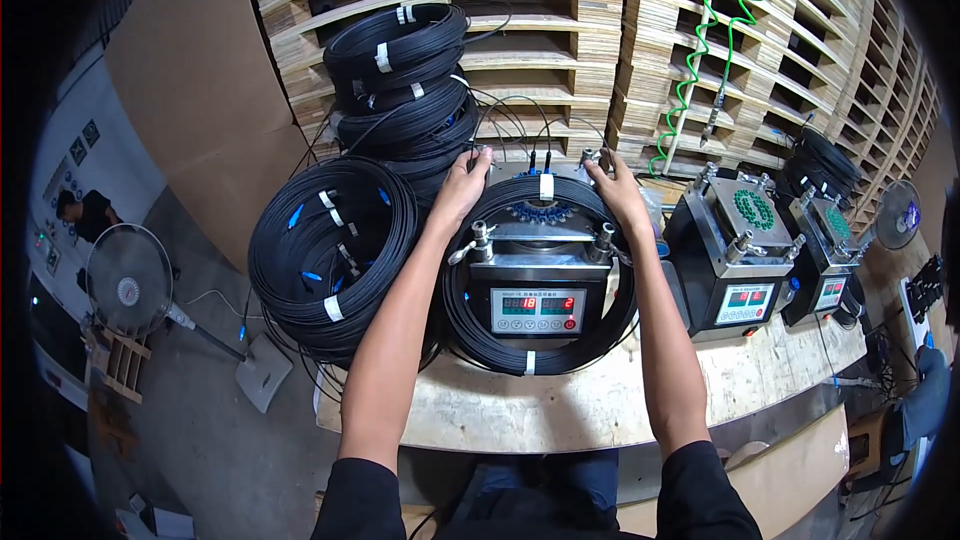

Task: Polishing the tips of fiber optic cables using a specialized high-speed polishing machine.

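Observation:
A bench-top polishing machine [545, 290] with a red-digit display stands in front of me, a coil of black cable [530, 360] looped around it. Blue connectors [540, 212] sit in a ring on its metal top plate. Both my arms reach over the coil to the machine's far corners. My left hand [462, 190] is closed at the far-left clamp knob [480, 152], and my right hand [620, 196] at the far-right clamp knob [589, 155]. The fingertips are partly hidden behind the hands. The near-left knob [481, 234] and near-right knob [604, 236] are untouched.
Stacked black cable coils [400, 50] rise at the back left, with another coil [335, 260] nearer. Two similar machines [745, 250] [830, 250] stand on the right of the wooden table [480, 415]. Pallets [520, 70] line the back. A fan [128, 285] and a person [92, 215] are left.

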Tool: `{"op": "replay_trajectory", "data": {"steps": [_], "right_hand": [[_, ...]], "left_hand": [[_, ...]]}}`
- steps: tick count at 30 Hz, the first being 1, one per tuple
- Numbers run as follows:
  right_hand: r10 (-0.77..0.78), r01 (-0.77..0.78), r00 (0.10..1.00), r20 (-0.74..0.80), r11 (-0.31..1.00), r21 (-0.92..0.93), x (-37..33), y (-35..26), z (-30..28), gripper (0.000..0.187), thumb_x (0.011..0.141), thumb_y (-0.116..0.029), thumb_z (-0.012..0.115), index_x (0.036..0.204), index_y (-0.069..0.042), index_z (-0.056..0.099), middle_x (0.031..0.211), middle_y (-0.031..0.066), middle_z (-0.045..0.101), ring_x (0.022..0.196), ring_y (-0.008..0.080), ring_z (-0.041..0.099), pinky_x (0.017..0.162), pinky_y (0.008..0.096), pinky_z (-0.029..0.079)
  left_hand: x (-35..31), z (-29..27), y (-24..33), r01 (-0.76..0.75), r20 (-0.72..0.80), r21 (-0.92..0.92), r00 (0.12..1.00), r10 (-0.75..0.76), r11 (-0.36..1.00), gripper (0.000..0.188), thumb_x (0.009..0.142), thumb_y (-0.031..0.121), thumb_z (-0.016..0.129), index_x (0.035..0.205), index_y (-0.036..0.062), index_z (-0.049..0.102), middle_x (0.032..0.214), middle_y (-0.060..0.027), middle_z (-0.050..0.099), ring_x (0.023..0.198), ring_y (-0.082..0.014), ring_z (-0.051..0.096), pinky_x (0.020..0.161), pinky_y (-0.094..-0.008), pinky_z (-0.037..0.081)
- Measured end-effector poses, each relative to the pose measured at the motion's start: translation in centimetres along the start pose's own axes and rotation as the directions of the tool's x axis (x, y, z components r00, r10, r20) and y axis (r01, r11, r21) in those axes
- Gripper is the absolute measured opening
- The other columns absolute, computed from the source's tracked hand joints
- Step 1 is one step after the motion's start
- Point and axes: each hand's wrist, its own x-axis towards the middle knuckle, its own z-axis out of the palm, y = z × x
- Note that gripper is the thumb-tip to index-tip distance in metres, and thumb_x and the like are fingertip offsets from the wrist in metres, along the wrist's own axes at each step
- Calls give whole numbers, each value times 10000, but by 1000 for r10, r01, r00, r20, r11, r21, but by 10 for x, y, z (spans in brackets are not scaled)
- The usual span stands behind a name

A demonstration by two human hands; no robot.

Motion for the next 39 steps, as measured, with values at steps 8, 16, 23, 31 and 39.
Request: {"op": "replay_trajectory", "data": {"steps": [8,16,23,31,39], "right_hand": [[-76,49,990,-119,975,-217,6,12,-1,648,959,-479,600,1363,22,524,1245,326,619,1222,424,589,1039,431,443],[-134,131,990,-37,987,-91,11,17,-2,607,979,-462,578,1354,15,546,1268,316,613,1228,412,589,1043,416,438],[-171,148,976,-136,975,-163,16,27,3,469,1019,-379,567,1244,29,617,1112,163,710,1003,208,649,896,327,486],[-90,58,986,-139,974,-218,4,9,2,509,1015,-390,567,1277,44,604,1121,177,711,1048,224,661,913,328,487],[-141,135,989,-50,986,-95,16,25,0,505,1024,-384,565,1281,49,596,1112,156,711,1025,193,644,894,316,490]], "left_hand": [[-10,5,15,-13,-35,-7,999,13,1000,750,956,640,525,1285,-31,586,1173,-248,662,1144,-309,614,1011,-361,436],[-27,5,34,-63,-114,94,991,74,994,705,996,623,441,1151,-35,642,774,-114,656,781,-228,657,787,-395,496],[-24,5,34,-84,-101,120,990,96,989,704,998,625,423,1110,-31,652,770,-126,658,802,-267,661,809,-398,495],[-10,6,14,-71,5,26,997,71,997,709,1000,642,421,976,-35,631,830,-120,621,856,-231,578,862,-355,455],[-13,5,18,-55,15,-12,998,55,998,742,982,656,458,1152,-47,626,1000,-179,664,1005,-252,606,961,-352,445]]}}
